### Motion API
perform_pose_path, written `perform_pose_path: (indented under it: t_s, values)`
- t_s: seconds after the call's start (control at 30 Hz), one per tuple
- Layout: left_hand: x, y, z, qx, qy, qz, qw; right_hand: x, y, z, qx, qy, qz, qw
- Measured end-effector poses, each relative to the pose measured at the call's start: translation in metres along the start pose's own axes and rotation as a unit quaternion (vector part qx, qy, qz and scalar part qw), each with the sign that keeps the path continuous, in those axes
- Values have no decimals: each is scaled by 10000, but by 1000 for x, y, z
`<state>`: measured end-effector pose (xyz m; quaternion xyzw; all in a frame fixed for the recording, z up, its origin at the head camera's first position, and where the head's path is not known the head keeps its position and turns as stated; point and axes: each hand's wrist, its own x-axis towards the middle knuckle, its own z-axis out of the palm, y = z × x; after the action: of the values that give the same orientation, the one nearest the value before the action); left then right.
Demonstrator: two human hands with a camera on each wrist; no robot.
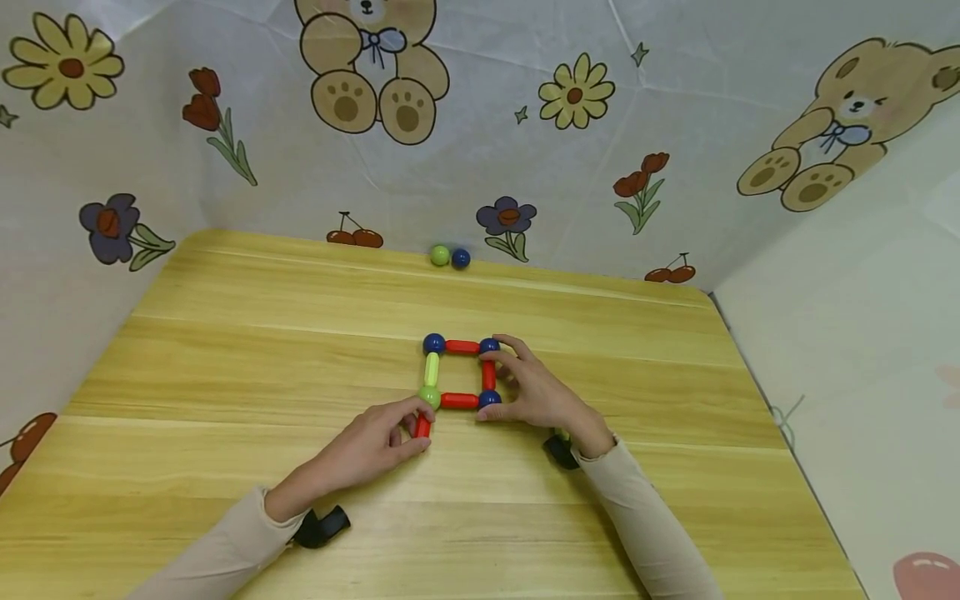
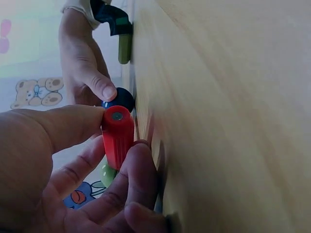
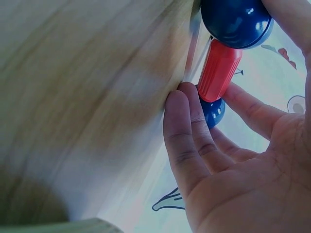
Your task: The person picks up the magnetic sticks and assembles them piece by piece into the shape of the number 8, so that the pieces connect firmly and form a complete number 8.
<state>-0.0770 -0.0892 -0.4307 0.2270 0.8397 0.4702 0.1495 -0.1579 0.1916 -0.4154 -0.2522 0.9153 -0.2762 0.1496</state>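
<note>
A square of magnetic rods and balls lies on the table, with three red rods and one yellow-green rod. Blue balls mark three corners and a green ball the near-left one. My left hand pinches another red rod between thumb and fingers; it extends toward me from the green ball. At the square's right side, my right hand grips the two blue corner balls, thumb at the near blue ball and fingers around the far one.
A loose green ball and a loose blue ball sit side by side at the table's back edge. Beside my right wrist lies a yellow-green rod. Patterned cloth hangs behind the wooden table.
</note>
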Motion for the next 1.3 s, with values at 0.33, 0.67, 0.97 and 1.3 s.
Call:
perform_pose_path:
  t_s: [0.33,0.67,0.97,1.3]
  values:
    - [24,-5,-37,373,1110,-106,9931,-1,0,2,37,9,56,10000]
    - [106,-57,-73,-2288,1716,-700,9557,-1,-1,5,138,-6,-31,9999]
    - [192,-60,-95,-2002,1611,-728,9637,-1,1,-4,82,9,-1,10000]
    - [223,-54,-100,-335,1237,-1181,9847,2,3,-2,64,-39,-73,9999]
